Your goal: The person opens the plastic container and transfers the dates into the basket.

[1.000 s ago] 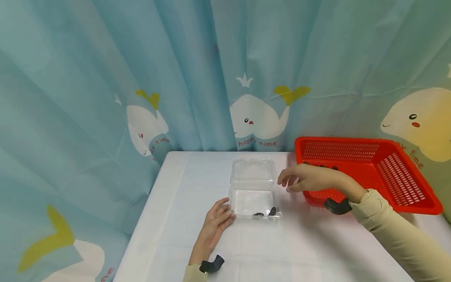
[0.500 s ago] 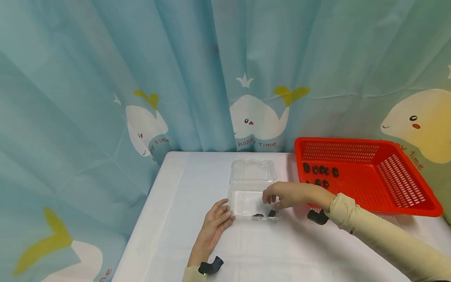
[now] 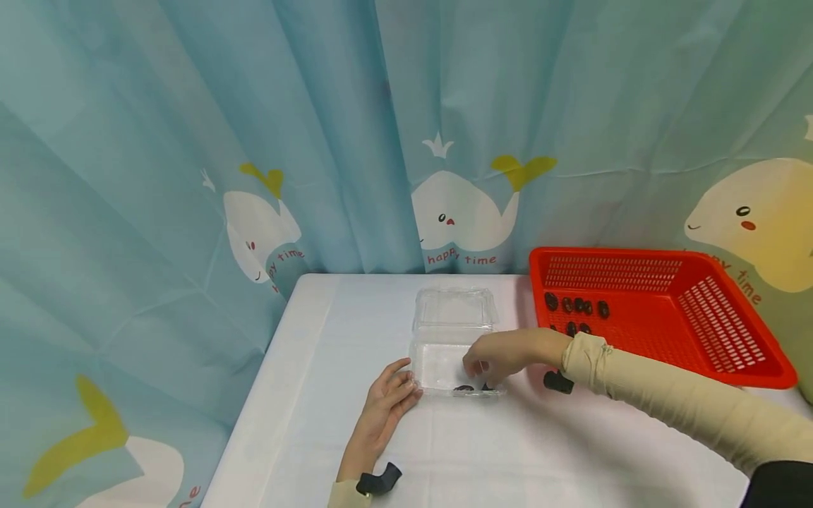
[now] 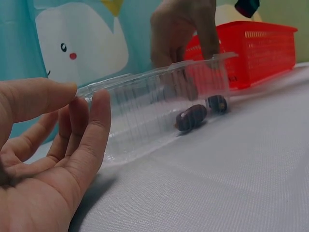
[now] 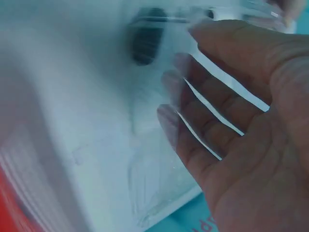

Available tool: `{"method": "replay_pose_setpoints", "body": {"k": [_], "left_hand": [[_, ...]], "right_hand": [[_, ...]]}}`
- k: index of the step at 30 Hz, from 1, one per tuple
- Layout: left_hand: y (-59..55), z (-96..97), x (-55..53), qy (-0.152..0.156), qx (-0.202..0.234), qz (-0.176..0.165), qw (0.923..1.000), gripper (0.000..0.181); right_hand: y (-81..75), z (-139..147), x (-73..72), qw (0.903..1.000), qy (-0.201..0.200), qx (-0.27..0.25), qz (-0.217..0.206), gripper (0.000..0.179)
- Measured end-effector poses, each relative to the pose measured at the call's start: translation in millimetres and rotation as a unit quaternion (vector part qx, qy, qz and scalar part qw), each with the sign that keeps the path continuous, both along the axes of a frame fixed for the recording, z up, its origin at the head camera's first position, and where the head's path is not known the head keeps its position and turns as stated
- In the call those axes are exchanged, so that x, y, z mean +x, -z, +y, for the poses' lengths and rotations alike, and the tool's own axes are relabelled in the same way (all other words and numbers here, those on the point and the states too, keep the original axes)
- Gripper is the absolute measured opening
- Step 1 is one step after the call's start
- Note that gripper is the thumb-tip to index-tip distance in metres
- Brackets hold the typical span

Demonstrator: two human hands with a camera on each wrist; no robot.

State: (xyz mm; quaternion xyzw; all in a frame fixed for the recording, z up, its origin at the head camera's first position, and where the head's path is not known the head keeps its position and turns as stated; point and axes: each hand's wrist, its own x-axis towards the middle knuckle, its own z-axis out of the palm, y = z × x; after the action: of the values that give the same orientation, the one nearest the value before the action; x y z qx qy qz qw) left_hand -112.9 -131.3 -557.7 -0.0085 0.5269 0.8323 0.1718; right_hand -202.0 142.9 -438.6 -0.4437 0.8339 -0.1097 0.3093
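A clear plastic clamshell box [image 3: 438, 363] stands on the white table with its lid [image 3: 454, 307] folded back. My left hand [image 3: 386, 401] holds the box's near left corner; in the left wrist view the thumb and a fingertip are at the rim. My right hand [image 3: 500, 353] reaches down into the box from the right, fingers bent and apart. No item shows between its thumb and fingers in the right wrist view. Two dark brown dates lie by the box's near wall, one date [image 4: 191, 117] left of the other date [image 4: 217, 103].
To the right stands a red plastic basket [image 3: 727, 324] with slotted walls. Several dates [image 3: 603, 309] sit in rows at its left; my right arm hides part of it. Behind the table hangs a blue curtain [image 3: 343, 141] with whale prints.
My right hand has moved left and down from beside the basket into the box, uncovering dates in the basket. My left hand has stayed at the box's corner.
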Motion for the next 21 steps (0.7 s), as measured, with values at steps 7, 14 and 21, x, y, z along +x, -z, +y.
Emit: {"method": "replay_pose_setpoints", "body": {"k": [7, 14, 21], "left_hand": [[3.8, 0.5, -1.3, 0.001, -0.003, 0.001, 1.0000, 0.059], [5.1, 1.2, -0.6, 0.009, -0.010, 0.009, 0.9999, 0.060], [3.9, -0.3, -1.4, 0.005, -0.011, 0.007, 0.9999, 0.062]], "right_hand": [[9.9, -6, -1.6, 0.9977, -0.055, 0.038, 0.012, 0.019], [14.6, -11, -1.5, 0.9916, -0.086, 0.061, 0.074, 0.023], [16.4, -11, -5.2, 0.9896, -0.114, 0.051, 0.071, 0.020]]}}
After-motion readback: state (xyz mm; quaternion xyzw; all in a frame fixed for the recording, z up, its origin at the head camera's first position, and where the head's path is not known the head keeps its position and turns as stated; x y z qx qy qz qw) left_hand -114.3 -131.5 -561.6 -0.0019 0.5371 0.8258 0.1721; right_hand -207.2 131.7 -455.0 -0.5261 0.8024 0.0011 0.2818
